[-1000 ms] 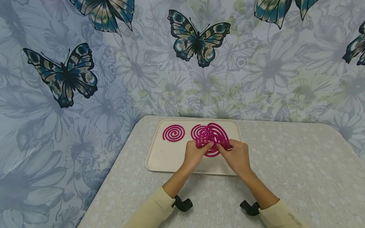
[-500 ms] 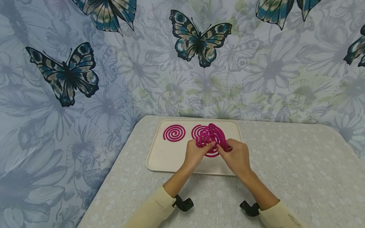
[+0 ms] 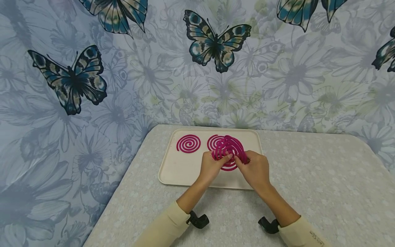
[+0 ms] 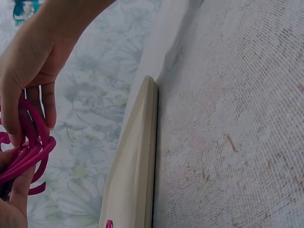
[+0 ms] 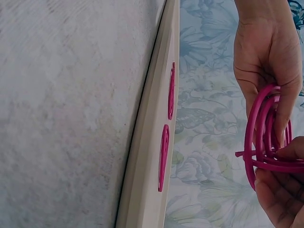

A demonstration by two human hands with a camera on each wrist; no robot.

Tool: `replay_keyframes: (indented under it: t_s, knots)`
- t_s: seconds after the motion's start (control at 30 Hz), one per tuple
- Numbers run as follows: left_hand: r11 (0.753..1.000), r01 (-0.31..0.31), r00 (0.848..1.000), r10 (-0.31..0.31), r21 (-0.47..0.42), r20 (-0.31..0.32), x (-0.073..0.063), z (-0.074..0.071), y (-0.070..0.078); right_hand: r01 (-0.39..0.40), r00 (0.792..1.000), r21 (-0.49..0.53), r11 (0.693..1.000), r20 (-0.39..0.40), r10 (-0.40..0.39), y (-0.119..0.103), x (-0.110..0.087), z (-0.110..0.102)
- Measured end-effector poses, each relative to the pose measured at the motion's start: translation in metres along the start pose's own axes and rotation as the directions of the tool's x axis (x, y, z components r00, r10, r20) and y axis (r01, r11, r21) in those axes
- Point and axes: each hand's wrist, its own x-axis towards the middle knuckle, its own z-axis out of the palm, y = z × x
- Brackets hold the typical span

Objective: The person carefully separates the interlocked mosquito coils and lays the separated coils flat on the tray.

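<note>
Both hands hold magenta mosquito coils (image 3: 237, 143) tilted up above a cream tray (image 3: 182, 173); the rings overlap, so I cannot tell how many coils are in hand. The left hand (image 3: 210, 164) pinches the coils' left side between thumb and fingers, and the right hand (image 3: 257, 166) pinches the right side. Both thumbs meet near the middle. In the right wrist view, the right hand (image 5: 270, 57) has its fingers round the held coils (image 5: 259, 128). One flat spiral coil (image 3: 188, 143) lies at the tray's left. Another coil (image 3: 213, 140) beside it is partly hidden.
The tray rests on a table with a pale patterned cloth (image 3: 314, 178). Behind stands a butterfly-printed wall covering (image 3: 216, 99). Dark wrist mounts (image 3: 199, 221) sit by both cuffs. Magenta curves (image 3: 229, 168) show below the hands; whether they are held I cannot tell.
The held coils have tilted and shifted slightly, with their upper rings now bunched closer and a little lower. Both hands stay in nearly the same place. The coil at the tray's left has not moved.
</note>
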Motion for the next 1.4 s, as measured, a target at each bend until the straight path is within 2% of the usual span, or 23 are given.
replay_keyframes:
  t_s: [0.3, 0.5, 0.73, 0.97, 1.1, 1.17, 1.23, 1.33, 1.4]
  knots:
    - [1.0, -0.009, 1.0, 0.009, 0.006, -0.001, 0.001, -0.001, 0.0, 0.002, 1.0, 0.037, 0.999, -0.032, 0.0, -0.002, 0.0, 0.002]
    - [0.998, -0.013, 1.0, 0.013, 0.056, -0.004, 0.001, 0.0, 0.002, 0.002, 0.999, 0.048, 0.999, -0.051, 0.001, -0.002, -0.001, 0.003]
    - [0.996, -0.007, 1.0, 0.01, 0.087, -0.027, 0.011, 0.004, -0.029, 0.016, 0.998, 0.043, 0.999, -0.059, -0.013, 0.0, -0.002, 0.006]
    - [0.998, -0.036, 0.999, 0.037, 0.059, -0.023, 0.012, 0.002, -0.035, 0.037, 0.998, 0.031, 0.999, -0.052, -0.035, 0.001, -0.002, 0.005]
    - [0.999, -0.045, 0.999, 0.045, -0.014, 0.012, 0.013, 0.0, -0.036, 0.082, 0.995, 0.019, 0.996, -0.052, -0.081, 0.004, 0.001, 0.001]
    - [0.996, -0.016, 0.999, 0.02, -0.091, 0.046, 0.013, -0.002, -0.036, 0.12, 0.992, 0.013, 0.993, -0.048, -0.119, 0.006, 0.002, -0.001]
    - [0.983, 0.041, 0.996, -0.026, -0.179, 0.083, 0.013, -0.004, -0.036, 0.158, 0.986, 0.013, 0.987, -0.053, -0.157, 0.009, 0.003, -0.004]
    - [0.933, 0.146, 0.985, -0.106, -0.329, 0.136, 0.014, -0.008, -0.035, 0.156, 0.984, 0.052, 0.986, -0.1, -0.151, 0.015, 0.006, -0.008]
    - [0.892, 0.204, 0.974, -0.142, -0.403, 0.177, 0.015, -0.011, -0.035, 0.076, 0.991, 0.102, 0.992, -0.122, -0.064, 0.02, 0.007, -0.012]
